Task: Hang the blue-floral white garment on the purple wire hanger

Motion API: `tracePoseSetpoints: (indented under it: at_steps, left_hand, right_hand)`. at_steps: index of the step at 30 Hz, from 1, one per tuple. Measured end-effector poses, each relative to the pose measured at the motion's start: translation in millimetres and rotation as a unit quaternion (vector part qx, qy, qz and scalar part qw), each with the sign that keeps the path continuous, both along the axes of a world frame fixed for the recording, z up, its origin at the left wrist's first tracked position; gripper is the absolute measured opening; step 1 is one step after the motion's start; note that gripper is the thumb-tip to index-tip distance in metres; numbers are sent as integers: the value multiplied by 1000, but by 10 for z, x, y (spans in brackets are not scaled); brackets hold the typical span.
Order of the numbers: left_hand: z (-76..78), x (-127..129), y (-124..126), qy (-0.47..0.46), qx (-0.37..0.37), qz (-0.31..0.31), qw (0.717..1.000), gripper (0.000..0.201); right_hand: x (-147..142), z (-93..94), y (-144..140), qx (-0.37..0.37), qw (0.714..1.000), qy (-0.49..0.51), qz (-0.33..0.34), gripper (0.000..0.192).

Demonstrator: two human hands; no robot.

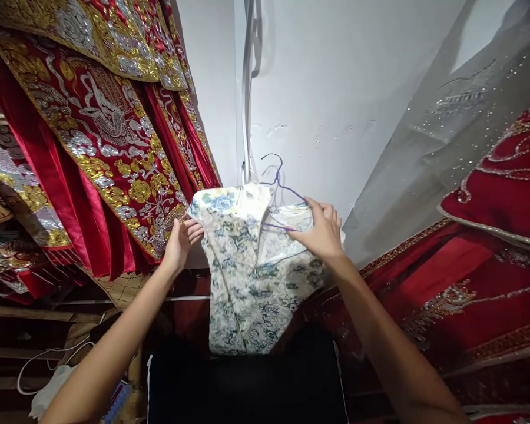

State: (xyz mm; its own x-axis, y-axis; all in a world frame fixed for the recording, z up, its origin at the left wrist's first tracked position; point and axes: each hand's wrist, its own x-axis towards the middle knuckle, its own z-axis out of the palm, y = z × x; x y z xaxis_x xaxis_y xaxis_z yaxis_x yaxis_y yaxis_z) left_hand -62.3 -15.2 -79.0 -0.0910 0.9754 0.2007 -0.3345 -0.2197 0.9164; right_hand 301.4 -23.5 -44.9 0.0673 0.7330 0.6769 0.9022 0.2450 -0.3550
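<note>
A white short-sleeved blouse [242, 282] with blue and green floral print hangs in front of me on a thin purple clothes hanger [294, 193]. The hanger's hook points up by the wall. My right hand [321, 232] is closed round the right arm of the hanger, its thumb along the lower bar; on this side the blouse's shoulder has slipped below the hanger arm. Over the hanger's left side, the other shoulder is in place. My left hand [184, 238] is at that left sleeve edge, fingertips touching the cloth and thumb held apart.
Red costumes [110, 129] with gold and silver sequins hang on the left. More beaded red garments [490, 235] and a sheer grey cloth [424, 135] hang at the right. A white wall [327, 88] stands behind. Wooden slats [22, 341] and a white cable are low left.
</note>
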Motion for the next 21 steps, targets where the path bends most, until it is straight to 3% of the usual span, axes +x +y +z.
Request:
tracePoseSetpoints:
  at_steps: [5, 10, 12, 15, 16, 18, 20, 21]
  left_hand:
    - [-570, 355, -142, 65, -9, 53, 996, 48]
    - [-897, 557, -263, -38, -51, 93, 994, 44]
    - [-985, 563, -325, -82, -72, 85, 990, 43]
    - [-1055, 577, -436, -108, -101, 66, 987, 46]
    - [-1059, 592, -474, -112, -110, 59, 986, 48]
    - [-1043, 636, -545, -123, -128, 40, 983, 51]
    - [-1005, 684, -600, -135, -139, 23, 981, 52]
    - [-983, 702, -619, -142, -142, 19, 979, 53]
  right_hand:
    - [-341, 193, 27, 12, 997, -59, 43, 97]
    - [-534, 86, -304, 0, 983, -31, 182, 82]
    - [-549, -108, -443, -17, 967, 60, 246, 66]
    - [-687, -607, -564, -97, 936, 233, 245, 35]
    - [-780, -810, -583, -157, 918, 280, 233, 37]
    - [-1017, -1204, -601, -278, 855, 362, 246, 48]
    - [-1264, -1505, -606, -333, 799, 423, 268, 49]
    - [-1367, -1602, -605, -329, 784, 450, 274, 48]
